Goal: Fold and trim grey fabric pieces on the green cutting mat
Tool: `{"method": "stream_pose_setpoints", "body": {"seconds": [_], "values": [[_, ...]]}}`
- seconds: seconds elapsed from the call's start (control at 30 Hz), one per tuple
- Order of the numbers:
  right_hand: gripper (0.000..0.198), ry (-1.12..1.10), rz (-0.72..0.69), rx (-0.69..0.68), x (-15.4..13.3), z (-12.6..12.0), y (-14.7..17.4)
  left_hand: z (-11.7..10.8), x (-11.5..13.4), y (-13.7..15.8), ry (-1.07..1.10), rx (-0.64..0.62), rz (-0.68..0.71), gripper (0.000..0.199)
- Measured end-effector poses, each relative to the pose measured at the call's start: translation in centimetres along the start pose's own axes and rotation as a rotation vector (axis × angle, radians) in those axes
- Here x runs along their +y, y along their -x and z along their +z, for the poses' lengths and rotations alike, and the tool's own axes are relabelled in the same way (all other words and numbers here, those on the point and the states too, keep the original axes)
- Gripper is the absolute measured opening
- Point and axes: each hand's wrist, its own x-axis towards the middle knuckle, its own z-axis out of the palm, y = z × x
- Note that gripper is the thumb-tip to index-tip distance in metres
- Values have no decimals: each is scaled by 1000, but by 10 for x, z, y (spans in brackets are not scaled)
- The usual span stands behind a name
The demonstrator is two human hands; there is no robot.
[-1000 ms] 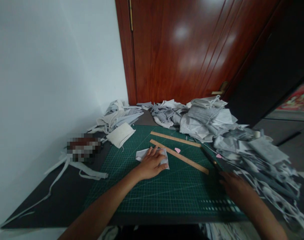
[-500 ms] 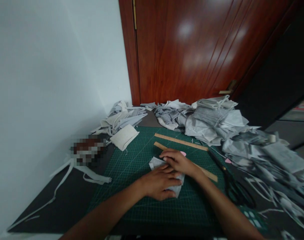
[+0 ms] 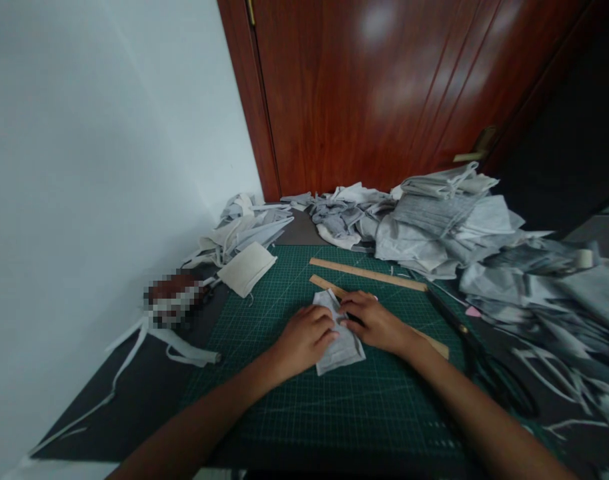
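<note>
A small folded piece of light grey fabric lies at a slant on the green cutting mat. My left hand is on its left side, fingers curled together with the tips on the cloth. Along the upper right edge, my right hand has its fingers bent and closed at the fabric, the fingertips partly hidden. Just beyond the cloth is a wooden ruler, partly covered by my right hand and forearm. A second wooden ruler lies farther back.
Black-handled scissors rest at the mat's right edge. Heaped grey fabric pieces fill the back right, with another pile at the back left. A folded cream cloth overlaps the mat's corner. Wall and wooden door bound the table.
My left hand has drawn back left from lying flat across the fabric, and its fingers have curled. My right hand has shifted right. More of the fabric shows, and the view has moved slightly.
</note>
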Motion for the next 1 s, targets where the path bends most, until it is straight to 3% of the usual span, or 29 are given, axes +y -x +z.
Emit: {"method": "stream_pose_setpoints", "body": {"seconds": [0.13,0.37,0.47,0.57,0.8,1.0], "values": [[16,131,32,-19,0,-2,6,-14,-20,-3,-130,20,-89,27],[14,271,92,-40,-3,-5,6,-32,-48,-1,-14,-20,-80,28],[12,233,42,-19,-3,-6,7,-31,-49,-1,63,-37,1,16],[34,201,-21,-19,-2,-5,9,-30,-46,-1,91,-58,45,11],[24,191,160,35,5,0,8,-30,-25,1,-64,-39,-132,43],[30,146,269,2,10,0,8,-26,-31,2,-37,-39,-104,33]]}}
